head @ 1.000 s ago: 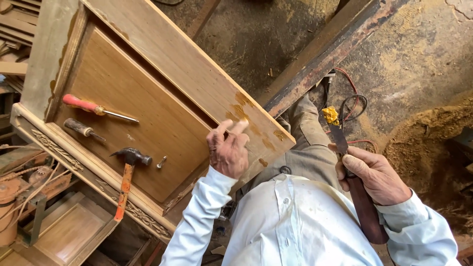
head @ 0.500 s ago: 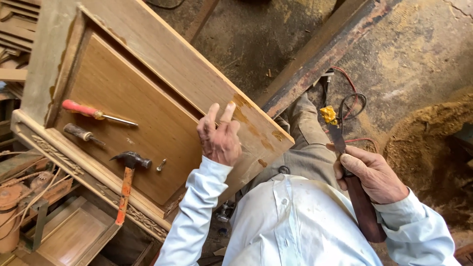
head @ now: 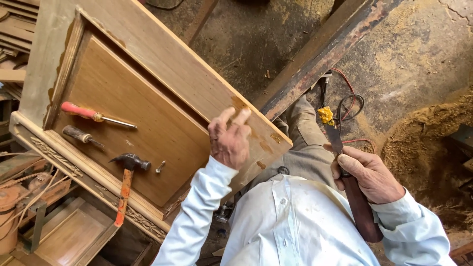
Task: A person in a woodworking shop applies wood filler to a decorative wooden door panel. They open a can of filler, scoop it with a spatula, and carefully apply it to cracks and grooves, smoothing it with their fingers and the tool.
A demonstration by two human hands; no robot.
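A: What is the left hand doing?

B: It is hanging over the wide wooden rail of the cabinet panel, two fingers stretched up side by side and the others curled in, gripping nothing. The fingertips are sitting by yellow-brown filler smears on that rail.

A: And the right hand?

B: It is wrapping tight around the dark handle of a putty knife, thumb lying along the handle. The blade is pointing away from the person, carrying a lump of yellow filler at its tip, out past the panel's corner and above the floor.

A: What is lying farther out?

B: On the recessed panel, a red-handled screwdriver, a dark-handled tool, and a hammer with an orange handle are resting, a screw just beside the hammer head. Red and black cables are curling on the dusty floor.
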